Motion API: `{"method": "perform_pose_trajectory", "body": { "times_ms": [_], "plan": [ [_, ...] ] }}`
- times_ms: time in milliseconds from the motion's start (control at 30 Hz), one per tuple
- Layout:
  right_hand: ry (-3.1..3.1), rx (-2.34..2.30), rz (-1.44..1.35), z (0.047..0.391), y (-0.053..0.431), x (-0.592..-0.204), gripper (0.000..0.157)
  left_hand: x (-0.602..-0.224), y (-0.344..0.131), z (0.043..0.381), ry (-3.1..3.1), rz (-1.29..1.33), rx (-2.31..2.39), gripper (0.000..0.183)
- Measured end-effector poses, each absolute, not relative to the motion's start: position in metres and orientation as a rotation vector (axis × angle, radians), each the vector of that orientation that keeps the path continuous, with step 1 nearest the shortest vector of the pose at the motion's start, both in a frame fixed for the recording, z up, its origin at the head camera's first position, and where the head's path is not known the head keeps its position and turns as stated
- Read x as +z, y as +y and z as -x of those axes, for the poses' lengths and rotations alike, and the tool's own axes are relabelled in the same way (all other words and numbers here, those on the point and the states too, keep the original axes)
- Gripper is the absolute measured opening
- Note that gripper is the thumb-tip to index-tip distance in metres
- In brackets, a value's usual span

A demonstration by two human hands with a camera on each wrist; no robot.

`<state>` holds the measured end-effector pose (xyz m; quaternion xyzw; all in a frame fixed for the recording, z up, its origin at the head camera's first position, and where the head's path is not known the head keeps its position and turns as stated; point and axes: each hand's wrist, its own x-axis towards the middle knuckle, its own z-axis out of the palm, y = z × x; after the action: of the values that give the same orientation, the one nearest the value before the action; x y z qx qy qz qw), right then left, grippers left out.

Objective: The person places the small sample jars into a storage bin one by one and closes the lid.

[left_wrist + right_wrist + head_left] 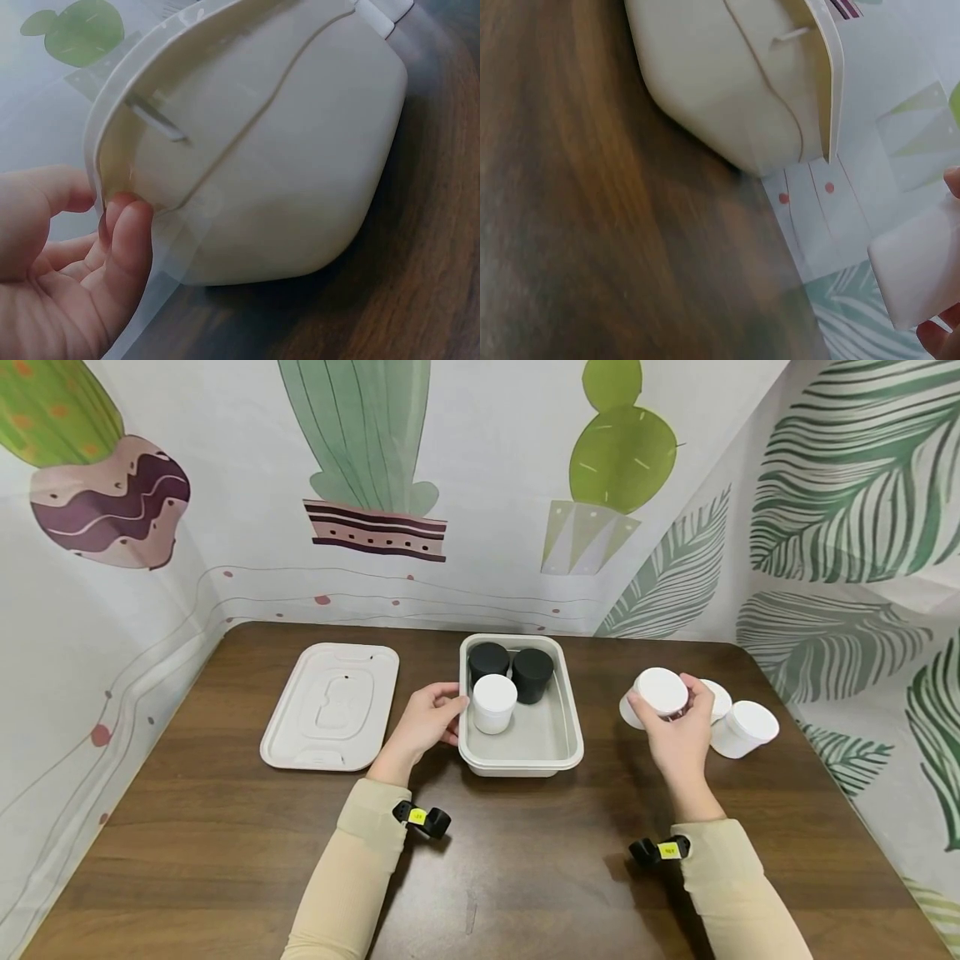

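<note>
My left hand (429, 720) grips the left rim of a pale rectangular container (534, 739), thumb on top and fingers beneath the lip. In the left wrist view the fingertips curl around the rim of the same container (300, 165). Inside stand two black jars (488, 660) at the back and a white jar (494, 703) in front of them. Off to the right, my right hand (678, 739) holds a white lidded jar (662, 690) between thumb and fingers. The right wrist view catches part of this held jar (915, 262) at its edge.
Beside the right hand stand more white jars (745, 728), partly covered by the hand and the held jar. A pale flat lid (330, 706) lies on the brown wooden table (480, 860), left of the container. A patterned wall cloth (495, 527) borders the table's back edge.
</note>
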<state>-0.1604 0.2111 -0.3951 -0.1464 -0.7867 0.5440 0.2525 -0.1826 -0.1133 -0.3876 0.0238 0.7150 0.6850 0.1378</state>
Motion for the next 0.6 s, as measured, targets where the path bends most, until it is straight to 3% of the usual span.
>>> {"method": "perform_pose_trajectory", "body": {
  "times_ms": [400,600],
  "plan": [
    [-2.109,1.57,0.181,0.154,0.173,-0.367,0.068,-0.388,-0.114,0.184,2.057,-0.05,1.98,0.041],
    [-2.143,1.563,0.128,0.157,0.164,-0.365,0.069,-0.41,-0.114,0.196,2.056,-0.044,1.98,0.043]
  ]
}}
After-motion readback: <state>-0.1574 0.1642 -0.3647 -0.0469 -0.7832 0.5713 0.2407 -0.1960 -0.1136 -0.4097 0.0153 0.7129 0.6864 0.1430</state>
